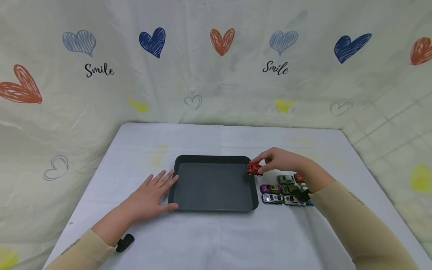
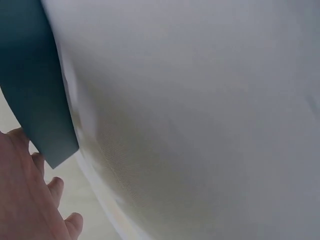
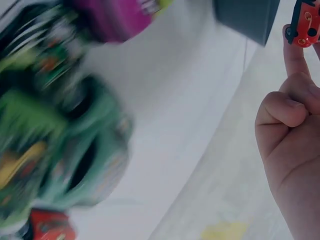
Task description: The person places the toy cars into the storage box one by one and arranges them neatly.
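Note:
A dark grey rectangular tray (image 1: 216,187) lies on the white-covered table with nothing in it. My left hand (image 1: 150,197) has its fingers spread, fingertips right at the tray's left rim; the left wrist view shows that hand (image 2: 25,190) beside the tray's corner (image 2: 37,90). A red toy car (image 1: 254,168) is pinched between the thumb and fingers of my right hand (image 1: 278,159), over the tray's right rim near its far corner. In the right wrist view the red toy car (image 3: 306,25) shows dark spots, held at the fingertips of the right hand (image 3: 295,135).
Right of the tray stands a cluster of several toy cars, among them a purple one (image 1: 270,188), a silver one (image 1: 272,198) and a green one (image 1: 286,179). My right forearm (image 1: 357,221) passes over part of the cluster. Behind the table hangs a heart-printed cloth (image 1: 243,86).

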`<state>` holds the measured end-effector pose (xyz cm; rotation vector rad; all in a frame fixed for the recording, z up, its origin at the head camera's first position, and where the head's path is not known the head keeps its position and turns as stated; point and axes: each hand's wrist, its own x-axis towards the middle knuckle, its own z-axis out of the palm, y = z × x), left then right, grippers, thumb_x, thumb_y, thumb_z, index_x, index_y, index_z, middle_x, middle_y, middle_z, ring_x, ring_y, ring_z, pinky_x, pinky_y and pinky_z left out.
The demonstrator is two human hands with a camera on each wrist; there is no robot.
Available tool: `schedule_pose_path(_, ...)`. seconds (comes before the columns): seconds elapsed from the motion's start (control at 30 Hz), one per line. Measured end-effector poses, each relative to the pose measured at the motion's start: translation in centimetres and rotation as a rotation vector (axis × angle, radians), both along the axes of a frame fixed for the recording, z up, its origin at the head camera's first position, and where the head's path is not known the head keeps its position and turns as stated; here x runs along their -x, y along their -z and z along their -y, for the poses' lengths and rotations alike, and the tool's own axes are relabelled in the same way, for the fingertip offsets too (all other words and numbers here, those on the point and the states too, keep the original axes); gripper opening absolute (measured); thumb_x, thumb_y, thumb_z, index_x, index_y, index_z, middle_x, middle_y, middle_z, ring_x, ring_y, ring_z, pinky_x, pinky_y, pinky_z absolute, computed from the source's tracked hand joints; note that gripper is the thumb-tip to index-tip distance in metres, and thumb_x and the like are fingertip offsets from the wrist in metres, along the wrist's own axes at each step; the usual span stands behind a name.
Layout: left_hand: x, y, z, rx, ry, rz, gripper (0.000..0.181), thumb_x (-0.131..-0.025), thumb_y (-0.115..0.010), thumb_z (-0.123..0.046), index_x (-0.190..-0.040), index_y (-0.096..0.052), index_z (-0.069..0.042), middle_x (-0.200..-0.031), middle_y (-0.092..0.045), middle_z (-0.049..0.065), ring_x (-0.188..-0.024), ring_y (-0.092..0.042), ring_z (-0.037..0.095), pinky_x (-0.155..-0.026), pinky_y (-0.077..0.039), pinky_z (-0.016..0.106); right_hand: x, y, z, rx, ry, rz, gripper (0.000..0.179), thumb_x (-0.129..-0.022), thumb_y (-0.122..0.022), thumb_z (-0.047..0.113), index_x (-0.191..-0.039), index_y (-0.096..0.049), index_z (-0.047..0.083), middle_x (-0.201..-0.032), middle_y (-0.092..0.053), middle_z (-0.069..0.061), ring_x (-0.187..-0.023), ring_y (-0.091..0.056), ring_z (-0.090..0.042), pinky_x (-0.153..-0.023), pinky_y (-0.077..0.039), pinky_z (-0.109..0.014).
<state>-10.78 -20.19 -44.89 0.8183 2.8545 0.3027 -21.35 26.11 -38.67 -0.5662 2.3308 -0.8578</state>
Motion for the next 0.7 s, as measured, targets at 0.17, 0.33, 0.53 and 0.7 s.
schedule_pose_path(0.17, -0.1, -0.1, 0.1, 0.015, -0.012, -0.002, 0.095, -0.088, -0.043, -0.078, -0.16, -0.021, -0.02, -0.166, -0.012, 0.002, -0.151, -0.012, 0.032, -0.119, -0.011, 0.059, 0.6, -0.3, 2.4, 0.009, -0.049, -0.011, 0.039, -0.088, -0.076, 0.025, -0.127, -0.07, 0.023, -0.076, -0.057, -0.002, -0.058, -0.037, -0.015, -0.057, -0.036, -0.031)
schedule_pose_path(0.33, 0.0, 0.0, 0.0, 0.042, -0.021, 0.015, 0.097, -0.087, -0.042, -0.08, -0.16, -0.02, -0.02, -0.167, -0.011, 0.002, -0.152, -0.01, 0.032, -0.119, -0.009, 0.059, 1.1, -0.6, 4.9, 0.007, -0.1, -0.006, 0.039, -0.088, -0.077, 0.028, -0.126, -0.07, 0.028, -0.104, -0.065, 0.0, -0.064, -0.04, -0.016, -0.063, -0.038, -0.032)
schedule_pose_path(0.53, 0.0, -0.7, -0.2, 0.068, -0.025, 0.038, 0.096, -0.087, -0.043, -0.079, -0.16, -0.02, -0.02, -0.167, -0.011, 0.002, -0.152, -0.009, 0.033, -0.119, -0.008, 0.059, 1.5, -0.7, 7.9, 0.01, -0.145, 0.001, 0.037, -0.087, -0.077, 0.028, -0.124, -0.071, 0.032, -0.083, -0.058, -0.003, -0.066, -0.04, -0.016, -0.062, -0.036, -0.032)
schedule_pose_path(0.7, -0.1, -0.9, -0.4, 0.06, -0.021, 0.033, 0.095, -0.088, -0.045, -0.077, -0.16, -0.022, -0.019, -0.166, -0.013, 0.003, -0.151, -0.01, 0.034, -0.119, -0.009, 0.06, 1.8, -0.6, 10.1, 0.038, -0.183, 0.017, 0.037, -0.088, -0.077, 0.026, -0.124, -0.07, 0.033, -0.087, -0.064, -0.003, -0.067, -0.043, -0.015, -0.064, -0.04, -0.031)
